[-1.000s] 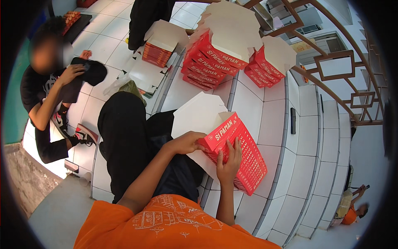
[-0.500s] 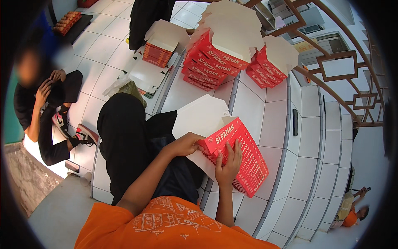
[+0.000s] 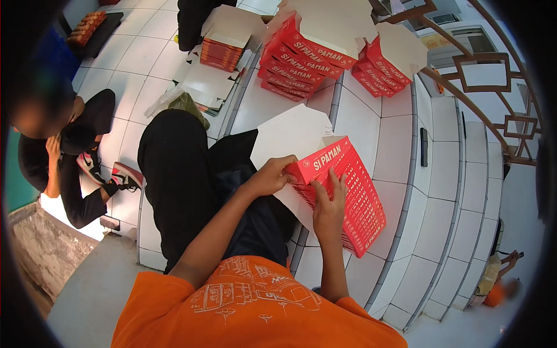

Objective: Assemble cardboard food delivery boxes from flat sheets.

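Note:
A leaning stack of nested red cardboard boxes with white print (image 3: 365,217) rests on the white-tiled step to the right of my legs. The top box (image 3: 325,165) has its white lid (image 3: 293,130) opened out to the far left. My left hand (image 3: 278,174) is closed on that box's near-left corner, fingers pinching the card. Against the printed red side lies my right hand (image 3: 329,200), its fingers stretched and spread, thumb close to the left corner. The undersides of both hands' grips are partly hidden.
Beyond stand taller red box stacks (image 3: 299,64), (image 3: 380,66) with lids open. Flat white card sheets (image 3: 209,87) and a plastic bag with green contents (image 3: 185,107) lie left of them. Another person (image 3: 64,133) sits at the left. Tiled steps (image 3: 426,220) and a metal railing (image 3: 481,72) are on the right.
The view has shifted, so the scene sits slightly higher and further right. My left hand stays on the corner; my right fingers have shifted slightly on the box's side.

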A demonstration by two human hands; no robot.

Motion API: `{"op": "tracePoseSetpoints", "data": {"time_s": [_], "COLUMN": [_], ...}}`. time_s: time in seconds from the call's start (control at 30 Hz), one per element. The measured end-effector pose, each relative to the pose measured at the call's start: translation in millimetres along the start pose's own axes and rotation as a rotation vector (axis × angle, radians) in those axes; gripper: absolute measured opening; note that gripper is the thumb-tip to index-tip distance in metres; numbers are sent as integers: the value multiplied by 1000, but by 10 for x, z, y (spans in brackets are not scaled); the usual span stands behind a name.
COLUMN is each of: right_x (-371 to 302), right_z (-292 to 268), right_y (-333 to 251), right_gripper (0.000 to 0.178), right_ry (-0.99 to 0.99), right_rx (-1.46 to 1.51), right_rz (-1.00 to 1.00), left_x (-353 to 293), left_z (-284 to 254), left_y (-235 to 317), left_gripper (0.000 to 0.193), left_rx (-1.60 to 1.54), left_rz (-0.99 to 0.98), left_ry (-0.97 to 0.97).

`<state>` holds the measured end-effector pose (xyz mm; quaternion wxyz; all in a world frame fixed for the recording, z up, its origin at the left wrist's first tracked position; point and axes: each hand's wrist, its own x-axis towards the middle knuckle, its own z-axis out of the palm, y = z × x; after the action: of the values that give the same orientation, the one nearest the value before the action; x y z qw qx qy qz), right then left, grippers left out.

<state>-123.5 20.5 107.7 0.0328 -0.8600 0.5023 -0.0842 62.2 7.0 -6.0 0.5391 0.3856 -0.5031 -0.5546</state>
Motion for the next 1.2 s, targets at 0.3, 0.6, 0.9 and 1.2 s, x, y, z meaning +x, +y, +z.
{"op": "tracePoseSetpoints", "data": {"time_s": [0.3, 0.6, 0.9, 1.2], "right_x": [23, 47, 24, -2], "right_z": [-82, -98, -137, -206], "right_y": [-167, -196, -286, -286], "right_gripper": [40, 51, 37, 34], "right_ry": [-121, -181, -228, -285], "right_rx": [-78, -125, -102, -27], "right_rz": [-19, -14, -20, -1], "left_x": [29, 104, 28, -8], "left_z": [65, 41, 123, 216], "left_y": [1, -65, -121, 173], "left_gripper": [26, 30, 35, 31], "left_rx": [10, -5, 258, 621], "left_rz": [-2, 43, 132, 261], "left_ry": [88, 87, 147, 239]}}
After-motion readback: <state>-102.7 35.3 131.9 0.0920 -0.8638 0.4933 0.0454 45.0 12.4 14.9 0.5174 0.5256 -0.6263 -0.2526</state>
